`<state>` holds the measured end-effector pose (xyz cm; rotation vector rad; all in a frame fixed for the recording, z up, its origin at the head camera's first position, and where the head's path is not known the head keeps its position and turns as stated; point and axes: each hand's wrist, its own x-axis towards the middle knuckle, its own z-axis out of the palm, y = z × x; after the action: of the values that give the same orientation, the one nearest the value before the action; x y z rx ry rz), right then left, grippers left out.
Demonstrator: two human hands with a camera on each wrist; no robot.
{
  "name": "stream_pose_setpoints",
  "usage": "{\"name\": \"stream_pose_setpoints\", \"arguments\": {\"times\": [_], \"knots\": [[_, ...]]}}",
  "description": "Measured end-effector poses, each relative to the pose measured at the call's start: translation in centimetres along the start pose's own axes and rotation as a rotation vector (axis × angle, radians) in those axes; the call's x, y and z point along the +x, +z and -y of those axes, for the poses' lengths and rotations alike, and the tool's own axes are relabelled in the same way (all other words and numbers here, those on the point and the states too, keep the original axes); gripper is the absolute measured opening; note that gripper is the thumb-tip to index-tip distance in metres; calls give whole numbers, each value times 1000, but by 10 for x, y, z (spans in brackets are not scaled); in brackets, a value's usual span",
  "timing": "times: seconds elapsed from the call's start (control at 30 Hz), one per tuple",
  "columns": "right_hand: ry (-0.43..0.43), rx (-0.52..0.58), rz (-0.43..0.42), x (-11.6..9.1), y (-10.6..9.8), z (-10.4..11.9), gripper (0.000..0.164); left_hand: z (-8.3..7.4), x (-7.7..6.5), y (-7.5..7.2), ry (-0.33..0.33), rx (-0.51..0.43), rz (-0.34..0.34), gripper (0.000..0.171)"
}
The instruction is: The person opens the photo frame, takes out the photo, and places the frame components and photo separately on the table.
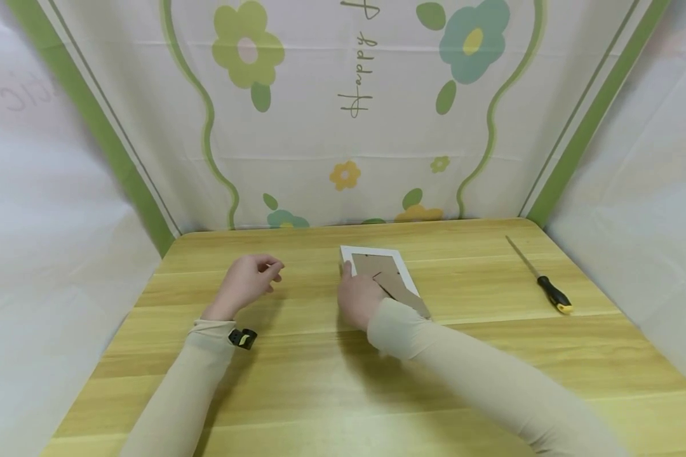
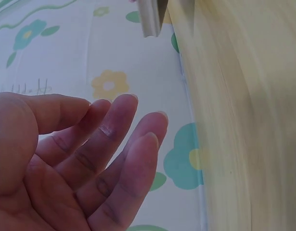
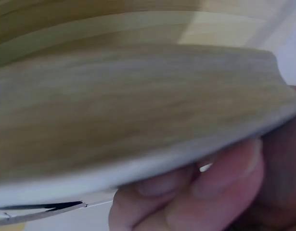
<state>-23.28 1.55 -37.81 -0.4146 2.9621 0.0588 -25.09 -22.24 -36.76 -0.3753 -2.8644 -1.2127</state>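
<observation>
My right hand point(image 1: 361, 299) grips a white photo frame point(image 1: 413, 284) by its left edge, thumb along the white border. The frame's brown backing board point(image 1: 377, 263) faces the head camera, with a brown stand flap point(image 1: 403, 295) partly raised at its lower side. In the right wrist view the frame's side edge point(image 3: 138, 110) crosses the picture, and curled fingers point(image 3: 205, 192) press against it. My left hand point(image 1: 246, 282) hovers to the left of the frame with nothing in it, its fingers loosely bent. A corner of the frame point(image 2: 151, 19) shows atop the left wrist view.
A screwdriver point(image 1: 554, 295) with a black and yellow handle lies on the right of the wooden table point(image 1: 297, 393). Flower-printed cloth point(image 1: 297, 114) hangs behind the table and along both sides. A black band point(image 1: 242, 338) is on the left wrist.
</observation>
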Motion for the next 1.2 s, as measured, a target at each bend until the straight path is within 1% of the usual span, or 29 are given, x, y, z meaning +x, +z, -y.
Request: {"name": "stream_pose_setpoints", "arguments": {"times": [0.1,0.23,0.3,0.4,0.53,0.6,0.7,0.73,0.83,0.97,1.13,1.2], "knots": [[-18,-158,13,7,3,11,67,4,0,-3,-14,-5,-2,28],[30,-294,54,16,11,22,68,8,1,-4,-21,-1,-4,28],[77,-292,69,19,15,26,71,9,2,-4,-24,2,-5,27],[88,-339,80,23,19,32,70,9,2,-4,-31,1,0,27],[44,-402,82,23,21,34,67,10,4,-3,-38,-1,4,27],[18,-413,80,22,20,34,65,9,4,-3,-41,-2,6,28],[-36,-421,81,21,19,31,53,8,6,-3,-45,-6,14,29],[-53,-420,87,21,19,30,49,8,6,-3,-45,-5,16,29],[-80,-324,90,23,19,28,41,7,6,-3,-47,-4,20,29],[-91,-189,73,24,15,27,36,7,7,-4,-48,1,20,29],[-109,-134,74,23,12,25,36,9,8,-3,-55,-4,19,28],[-115,-77,83,23,10,22,37,9,8,-3,-57,-3,19,28]]}}
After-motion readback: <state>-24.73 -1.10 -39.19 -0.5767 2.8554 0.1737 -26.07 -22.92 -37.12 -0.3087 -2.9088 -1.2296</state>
